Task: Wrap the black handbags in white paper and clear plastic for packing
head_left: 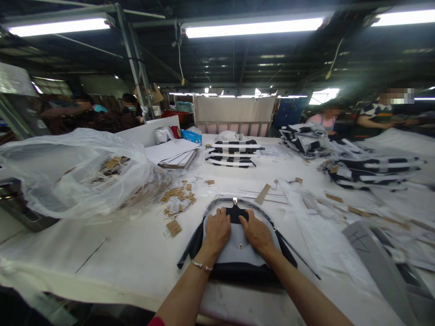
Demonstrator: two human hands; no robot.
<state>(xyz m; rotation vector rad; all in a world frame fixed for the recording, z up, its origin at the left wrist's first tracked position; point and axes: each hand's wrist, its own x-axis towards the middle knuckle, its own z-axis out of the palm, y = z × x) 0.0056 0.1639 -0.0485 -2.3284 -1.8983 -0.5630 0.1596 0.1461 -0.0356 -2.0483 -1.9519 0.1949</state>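
A black handbag with a grey-white panel [234,253] lies on the table in front of me. At the panel's top sits a black tab [237,214], with a small metal clasp above it and a small metal fitting lower down. My left hand [218,228] grips the tab's left side, its fingers curled over the top. From the right, my right hand [257,230] holds the other side, thumb on the tab's face. The undersides of my fingertips are hidden. A dark strap [299,253] trails off the bag's right side onto the table.
Brown paper tags [178,199] lie left of the bag, beside a large clear plastic bag [78,172]. Black-and-white striped pieces [234,154] are stacked farther back, more [374,172] at right. A grey device [384,262] stands at right front. Co-workers are in the background.
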